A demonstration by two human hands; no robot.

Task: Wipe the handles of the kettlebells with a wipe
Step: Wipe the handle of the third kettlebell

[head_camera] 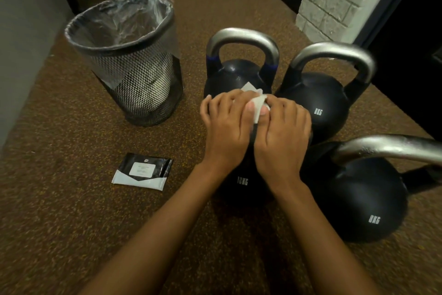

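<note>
A small white crumpled wipe (256, 103) was held between both hands, just above the nearest black round kettlebell (241, 184). The fingers of the left hand (227, 125) were curled over the wipe, and its other edge was pinched by the right hand (282, 132). The handle of that kettlebell was hidden under the hands, so it could not be told if the wipe was touching it. The wipe was likely being made ready for this handle to be rubbed. Next, it would need to be wrapped round the bar and slid from end to end. Three more black bells with grey metal handles were left to do: the kettlebell with blue bands (241, 72) behind, the back right kettlebell (320, 103), and the front right kettlebell (358, 199).

Everything was set on a brown speckled floor (59, 211). A black mesh bin with a clear plastic bag (134, 94) was stood to the left, and a flat black and white wipe packet (142, 171) was laid near it. A white brick wall (334, 3) was seen at the back.
</note>
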